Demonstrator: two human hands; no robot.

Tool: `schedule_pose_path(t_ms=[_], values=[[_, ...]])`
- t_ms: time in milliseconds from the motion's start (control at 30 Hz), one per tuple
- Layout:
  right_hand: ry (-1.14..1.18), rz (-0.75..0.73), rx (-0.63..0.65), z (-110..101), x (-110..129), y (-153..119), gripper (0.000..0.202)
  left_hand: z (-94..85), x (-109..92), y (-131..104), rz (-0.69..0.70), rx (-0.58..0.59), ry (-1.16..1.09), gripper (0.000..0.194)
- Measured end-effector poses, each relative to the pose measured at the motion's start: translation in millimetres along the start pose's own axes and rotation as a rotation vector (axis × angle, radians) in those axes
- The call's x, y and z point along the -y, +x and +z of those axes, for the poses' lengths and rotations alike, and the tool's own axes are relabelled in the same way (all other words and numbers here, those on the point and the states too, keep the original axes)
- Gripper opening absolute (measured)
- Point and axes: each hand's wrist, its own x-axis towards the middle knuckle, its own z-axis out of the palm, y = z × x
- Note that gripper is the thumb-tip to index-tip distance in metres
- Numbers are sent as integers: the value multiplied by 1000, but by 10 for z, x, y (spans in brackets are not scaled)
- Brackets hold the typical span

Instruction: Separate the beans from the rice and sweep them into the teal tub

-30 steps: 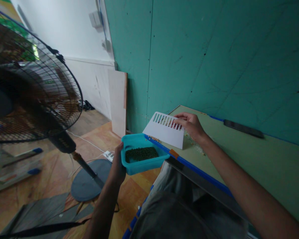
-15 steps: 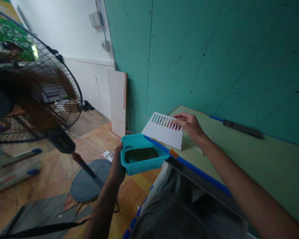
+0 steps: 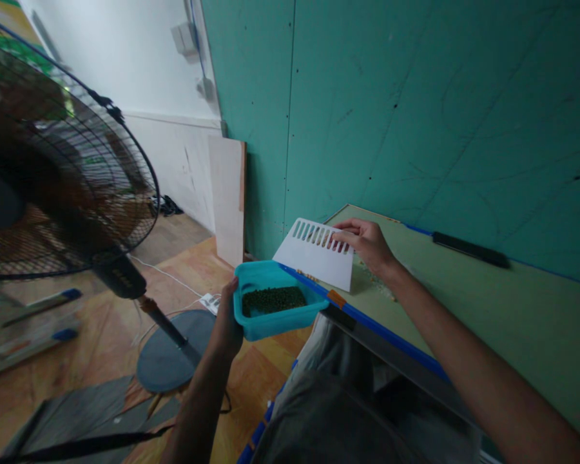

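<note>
My left hand point(image 3: 229, 322) is closed on the left end of a turquoise plastic tub point(image 3: 265, 327). Small dark green beans point(image 3: 273, 299) cover much of the tub's bottom. The tub is held against the blue-taped edge of the table, slightly below its top. My right hand point(image 3: 365, 243) grips the slotted edge of a white plastic scraper point(image 3: 319, 262), which stands tilted over the table corner. In front of the scraper, small pale yellowish pieces point(image 3: 308, 275) lie along the table edge. More pale bits point(image 3: 379, 282) are scattered under my right wrist.
The pale green tabletop point(image 3: 488, 322) runs along a green wall panel point(image 3: 367, 116). A black flat bar point(image 3: 471, 249) lies at its back edge. To the left stands a large fan point(image 3: 120, 274) on a round base point(image 3: 174, 361). A power strip point(image 3: 210, 301) with cables lies on the floor.
The white scraper and my right hand have shifted very slightly left toward the tub. My left hand and the tub are almost unmoved.
</note>
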Motion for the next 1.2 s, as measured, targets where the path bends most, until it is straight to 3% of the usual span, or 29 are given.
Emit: schedule_pose_path(t_ms=[800,900,1200], values=[[40,-18,52,76,40,-22,30,29,-15,-12,17,9,11,48],[97,-11,-13,34,42,20,31,19,-17,-15,-2,2,4,46],[98,-97,-422,-367,-10,176,25,-33,-45,-7,-63,6,2,36]])
